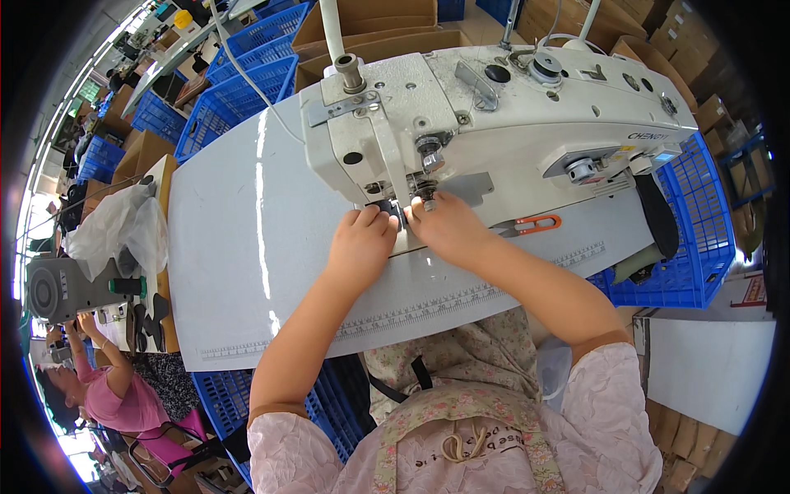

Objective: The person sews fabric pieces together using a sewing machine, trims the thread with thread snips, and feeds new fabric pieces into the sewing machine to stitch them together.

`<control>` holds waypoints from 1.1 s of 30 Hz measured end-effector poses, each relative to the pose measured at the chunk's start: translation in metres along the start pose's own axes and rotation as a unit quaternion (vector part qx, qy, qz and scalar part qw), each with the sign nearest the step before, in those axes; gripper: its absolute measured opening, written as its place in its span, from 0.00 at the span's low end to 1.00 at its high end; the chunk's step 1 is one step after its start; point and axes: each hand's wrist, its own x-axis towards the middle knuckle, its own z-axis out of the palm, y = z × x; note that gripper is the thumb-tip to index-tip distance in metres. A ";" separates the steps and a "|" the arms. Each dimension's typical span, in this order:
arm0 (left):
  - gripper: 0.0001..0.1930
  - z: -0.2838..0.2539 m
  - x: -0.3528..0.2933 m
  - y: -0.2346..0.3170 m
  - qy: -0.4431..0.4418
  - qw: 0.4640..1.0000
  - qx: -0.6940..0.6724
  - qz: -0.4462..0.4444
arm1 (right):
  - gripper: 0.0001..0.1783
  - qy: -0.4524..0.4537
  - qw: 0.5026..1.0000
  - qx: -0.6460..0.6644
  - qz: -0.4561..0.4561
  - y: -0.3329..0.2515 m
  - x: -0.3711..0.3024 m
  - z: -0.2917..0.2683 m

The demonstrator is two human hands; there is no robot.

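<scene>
Both my hands are at the needle end of a white industrial sewing machine (494, 99). My left hand (362, 243) has its fingers curled and pressed down on a small dark piece (380, 206) beside the presser foot. Just across the foot, my right hand (448, 230) is closed, its fingertips pinched close to the needle area; what they hold is hidden by the fingers and machine parts. Orange-handled thread snips (539, 223) lie on the table, right of my right wrist.
The pale table (222, 247) carries a ruler scale (428, 308) along its near edge. Blue crates (695, 222) stand at right, others at back left. Dark pieces (656, 214) hang over the right table end. At left, a person in pink (123, 399) works at another machine (62, 288).
</scene>
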 end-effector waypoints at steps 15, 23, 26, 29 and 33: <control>0.14 0.005 0.005 -0.002 0.016 1.000 0.001 -0.013 | 0.03 0.028 0.999 -0.025 0.010 0.005 -0.002 0.000; 0.14 0.006 0.002 0.002 0.019 0.999 0.029 -0.011 | 0.03 0.021 1.000 -0.010 0.012 0.006 -0.003 0.003; 0.15 0.008 -0.001 0.002 0.021 0.999 0.030 -0.017 | 0.04 0.057 0.998 0.014 0.027 0.006 -0.004 0.006; 0.15 0.009 -0.002 0.000 0.028 0.999 0.020 -0.023 | 0.04 0.036 0.998 0.033 0.034 0.009 -0.005 0.002; 0.14 0.010 -0.001 -0.002 0.009 0.999 0.000 -0.042 | 0.03 0.028 0.998 0.034 0.035 0.012 -0.004 0.000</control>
